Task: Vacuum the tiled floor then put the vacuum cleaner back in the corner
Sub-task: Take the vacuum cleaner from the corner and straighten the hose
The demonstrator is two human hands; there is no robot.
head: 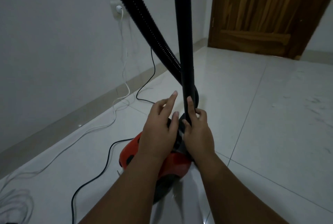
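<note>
A red and black vacuum cleaner [171,160] sits on the white tiled floor [261,115] right below me. Its black rigid tube [185,43] stands upright over the body, and the ribbed black hose [144,18] slants up to the top left. My right hand [196,130] grips the lower end of the tube where it meets a black part on the vacuum's top. My left hand [160,126] rests on the vacuum's top beside it, fingers spread, thumb touching the black part.
A black power cord [106,166] loops across the floor left of the vacuum. A white cable [124,72] hangs from a wall socket [118,10] and trails along the floor to a coil at the lower left. A wooden door [261,12] stands at the far right.
</note>
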